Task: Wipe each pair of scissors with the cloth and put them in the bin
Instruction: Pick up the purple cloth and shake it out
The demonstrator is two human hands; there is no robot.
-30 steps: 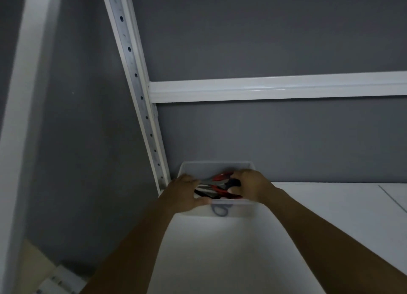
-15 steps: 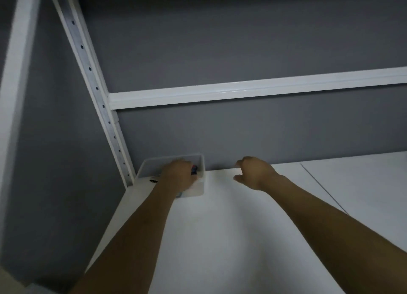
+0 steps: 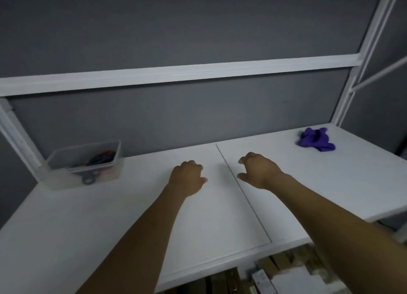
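A clear plastic bin (image 3: pixel 66 181) stands at the back left of the white table, next to the grey wall. Inside it lie several pairs of scissors (image 3: pixel 100 159) with red, blue and black handles. A crumpled purple cloth (image 3: pixel 315 139) lies at the far right of the table. My left hand (image 3: pixel 187 178) hovers over the table's middle, fingers curled loosely, holding nothing. My right hand (image 3: pixel 257 170) is beside it, just past the seam between the two tabletops, fingers apart and empty. Both hands are well clear of the bin and the cloth.
The white table (image 3: pixel 132 216) is two panels joined at a seam (image 3: pixel 242 192). A grey back panel with a white rail (image 3: pixel 176 73) rises behind it. White frame posts stand at both ends. Boxes and packets (image 3: pixel 286 271) sit below the front edge.
Both hands have come off the bin and moved to the table's middle, empty. The view has swung right, so the bin now sits far left and the purple cloth has come into view.
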